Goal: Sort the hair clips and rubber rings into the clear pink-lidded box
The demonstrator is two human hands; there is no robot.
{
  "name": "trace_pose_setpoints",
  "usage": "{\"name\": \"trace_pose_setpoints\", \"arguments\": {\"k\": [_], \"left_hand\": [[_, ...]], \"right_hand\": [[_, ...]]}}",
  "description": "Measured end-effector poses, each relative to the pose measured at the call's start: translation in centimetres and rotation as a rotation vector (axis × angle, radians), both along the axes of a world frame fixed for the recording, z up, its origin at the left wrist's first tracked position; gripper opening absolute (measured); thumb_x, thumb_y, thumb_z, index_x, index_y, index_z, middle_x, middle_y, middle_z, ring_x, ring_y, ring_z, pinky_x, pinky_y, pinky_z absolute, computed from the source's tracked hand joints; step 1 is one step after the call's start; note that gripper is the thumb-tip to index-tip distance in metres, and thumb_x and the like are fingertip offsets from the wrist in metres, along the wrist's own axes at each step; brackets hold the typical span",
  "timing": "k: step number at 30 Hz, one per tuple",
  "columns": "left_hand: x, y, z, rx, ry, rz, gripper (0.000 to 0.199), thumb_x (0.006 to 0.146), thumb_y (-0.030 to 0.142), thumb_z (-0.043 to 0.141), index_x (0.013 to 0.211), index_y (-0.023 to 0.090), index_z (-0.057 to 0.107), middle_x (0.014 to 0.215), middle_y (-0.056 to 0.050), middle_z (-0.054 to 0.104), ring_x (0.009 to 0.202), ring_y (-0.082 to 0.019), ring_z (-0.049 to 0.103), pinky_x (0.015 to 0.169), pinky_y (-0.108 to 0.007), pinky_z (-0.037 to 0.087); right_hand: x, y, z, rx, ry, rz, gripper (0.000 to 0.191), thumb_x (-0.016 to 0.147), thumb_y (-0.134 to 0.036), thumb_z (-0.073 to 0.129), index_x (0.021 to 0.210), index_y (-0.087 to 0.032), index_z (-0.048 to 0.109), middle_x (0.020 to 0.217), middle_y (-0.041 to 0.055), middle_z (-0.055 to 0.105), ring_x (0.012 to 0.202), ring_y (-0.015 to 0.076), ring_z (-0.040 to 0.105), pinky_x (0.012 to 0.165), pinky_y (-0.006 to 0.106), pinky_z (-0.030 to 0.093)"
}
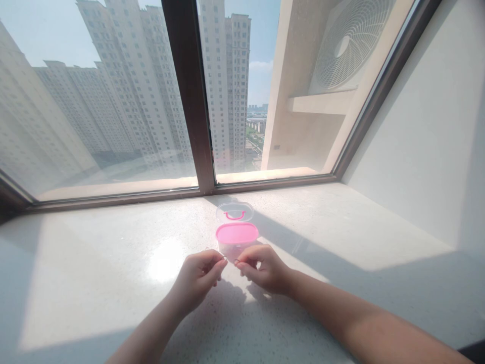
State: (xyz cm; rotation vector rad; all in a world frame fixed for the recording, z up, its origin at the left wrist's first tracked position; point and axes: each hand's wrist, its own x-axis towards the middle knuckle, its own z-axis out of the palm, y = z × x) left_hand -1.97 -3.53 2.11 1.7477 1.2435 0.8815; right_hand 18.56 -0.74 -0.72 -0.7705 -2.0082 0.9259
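Note:
My left hand (199,275) is closed in a pinch, with a small, thin, dark curved piece (225,257) at its fingertips. Facing it across a narrow gap, my right hand (263,268) pinches another thin curved piece (237,262). Both pieces are too small for me to name, and I cannot tell whether they are joined. Just beyond the fingers stands a small oval plastic box with a pink top (237,233) and a pale body, partly hidden by my hands. Behind it is a clear oval lid (235,212) with a pink handle.
The pale speckled sill (106,268) carries bright sun patches and shadows. A large window with a dark frame (189,91) rises behind it, with tall buildings and a fan unit (348,45) outside. A white wall (424,141) bounds the right side.

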Motion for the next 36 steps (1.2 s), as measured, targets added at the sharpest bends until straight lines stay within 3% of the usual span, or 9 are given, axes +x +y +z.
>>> {"name": "trace_pose_setpoints", "arguments": {"k": [36], "left_hand": [[-0.03, -0.14, -0.04, 0.009, 0.009, -0.004, 0.028, 0.087, 0.033, 0.055, 0.067, 0.015, 0.062, 0.059, 0.000, 0.058, 0.053, -0.012, 0.055, 0.053, -0.023, 0.044]], "right_hand": [[-0.04, -0.01, 0.17, -0.009, -0.007, -0.004, 0.023, 0.084, -0.029, 0.061, 0.072, -0.011, 0.068, 0.056, 0.0023, 0.061, 0.048, 0.0096, 0.051, 0.049, 0.020, 0.041]]}}
